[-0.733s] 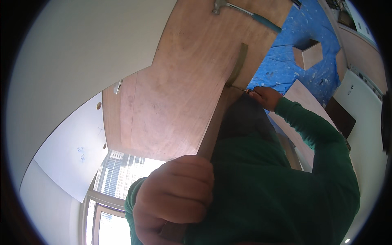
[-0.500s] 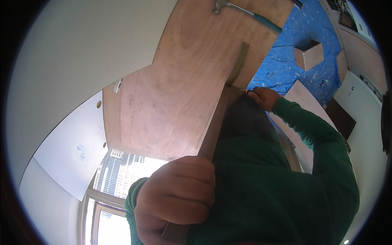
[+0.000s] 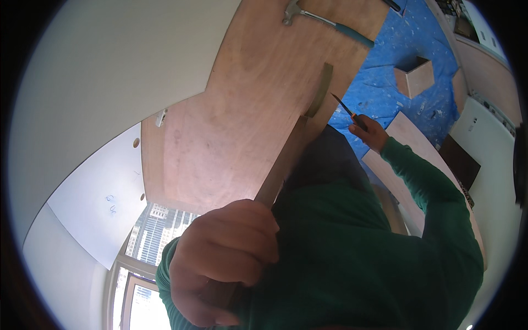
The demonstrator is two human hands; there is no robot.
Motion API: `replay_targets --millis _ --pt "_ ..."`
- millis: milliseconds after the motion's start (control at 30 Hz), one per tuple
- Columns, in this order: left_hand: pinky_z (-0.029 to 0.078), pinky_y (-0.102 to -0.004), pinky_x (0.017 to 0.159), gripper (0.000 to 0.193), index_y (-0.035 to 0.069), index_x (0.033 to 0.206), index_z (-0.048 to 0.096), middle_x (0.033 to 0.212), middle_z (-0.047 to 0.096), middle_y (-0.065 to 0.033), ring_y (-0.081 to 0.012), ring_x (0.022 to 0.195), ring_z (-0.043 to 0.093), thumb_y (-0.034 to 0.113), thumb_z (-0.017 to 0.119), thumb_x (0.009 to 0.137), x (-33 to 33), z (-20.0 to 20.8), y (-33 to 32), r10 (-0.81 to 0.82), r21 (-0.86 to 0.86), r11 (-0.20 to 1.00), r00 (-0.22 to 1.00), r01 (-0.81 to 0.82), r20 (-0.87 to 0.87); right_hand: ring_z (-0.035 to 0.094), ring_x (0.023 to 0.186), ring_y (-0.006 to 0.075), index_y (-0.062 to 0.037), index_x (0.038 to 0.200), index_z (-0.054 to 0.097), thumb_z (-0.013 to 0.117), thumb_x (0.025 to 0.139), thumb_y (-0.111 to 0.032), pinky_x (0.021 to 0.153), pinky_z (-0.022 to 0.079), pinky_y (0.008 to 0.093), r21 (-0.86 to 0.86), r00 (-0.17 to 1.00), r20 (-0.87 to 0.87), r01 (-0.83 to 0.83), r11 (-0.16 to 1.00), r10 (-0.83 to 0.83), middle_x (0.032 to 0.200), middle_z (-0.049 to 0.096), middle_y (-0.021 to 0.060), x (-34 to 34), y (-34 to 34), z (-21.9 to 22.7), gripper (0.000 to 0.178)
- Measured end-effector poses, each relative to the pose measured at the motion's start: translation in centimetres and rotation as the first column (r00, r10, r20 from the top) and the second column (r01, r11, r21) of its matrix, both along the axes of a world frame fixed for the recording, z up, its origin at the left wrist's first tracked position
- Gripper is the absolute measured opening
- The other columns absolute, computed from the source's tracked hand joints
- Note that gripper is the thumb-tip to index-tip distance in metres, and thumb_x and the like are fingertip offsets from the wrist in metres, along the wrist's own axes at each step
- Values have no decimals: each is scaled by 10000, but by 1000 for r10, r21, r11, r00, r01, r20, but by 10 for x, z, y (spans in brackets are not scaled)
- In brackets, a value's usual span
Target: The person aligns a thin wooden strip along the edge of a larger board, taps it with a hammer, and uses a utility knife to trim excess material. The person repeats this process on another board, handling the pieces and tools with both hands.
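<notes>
My left hand (image 3: pixel 225 253), close to the camera, is a fist around a long brown strip of wood or edging (image 3: pixel 280 170). This strip runs away from the fist to the plywood surface (image 3: pixel 220 137). At its far end lies a short, curved, olive-brown piece (image 3: pixel 320 91); I cannot tell whether the two are still joined. To the right, over the blue sheeting, my right hand (image 3: pixel 374 133) grips a knife (image 3: pixel 359 121) with a thin dark blade and a black and orange handle. Its tip points toward the curved piece without touching it.
A claw hammer (image 3: pixel 324 21) with a teal grip lies at the plywood's far end. Blue sheeting (image 3: pixel 379 71) covers the floor, with a small wooden box (image 3: pixel 415 78) on it. A pale board (image 3: pixel 404 159) is beside my right arm. White panels (image 3: pixel 126 60) rise at the left.
My right hand has drawn the knife right, away from the strip, so the blade now shows. My left hand has moved slightly left and up with the strip.
</notes>
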State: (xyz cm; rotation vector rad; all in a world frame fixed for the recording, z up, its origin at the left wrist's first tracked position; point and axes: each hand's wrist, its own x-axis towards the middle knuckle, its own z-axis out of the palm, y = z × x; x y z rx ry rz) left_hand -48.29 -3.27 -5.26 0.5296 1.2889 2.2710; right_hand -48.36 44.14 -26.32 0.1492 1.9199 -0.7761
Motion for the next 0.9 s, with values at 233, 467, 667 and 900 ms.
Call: replay_targets --millis 233,467,667,900 --pt "377 -539 1106 454 50 773 704 830 671 -167 -453 1052 694 502 715 735 14 12 3 33 -74 997 997 -27 74 617 689 104 -56 1136 709 811 954 -303 604 506 301 -268 891 141 454 850 -431 845 635 10 -34 -100 -19 324" --pt "258 -565 1229 447 66 835 720 893 682 -140 -498 1263 615 500 645 760 21 19 -2 -12 -127 992 995 25 100 649 672 119 -43 1138 722 820 951 -325 611 522 286 -275 801 192 598 753 -566 859 675 35 -38 -99 -8 353" --pt "286 -551 1223 475 22 818 716 938 671 -176 -473 1270 607 486 650 740 23 41 28 25 -224 975 992 4 126 653 777 148 -44 1063 709 795 905 -221 729 554 339 -269 889 -111 403 875 -444 866 684 57 -13 23 -1 252" --pt "407 -576 1182 551 -22 967 768 1242 679 -286 -490 1363 574 491 659 799 47 68 47 347 -402 885 907 -233 239 711 908 284 -15 1187 701 763 874 -178 856 569 422 -46 856 -409 326 944 -315 1011 743 170 -12 81 -29 359"
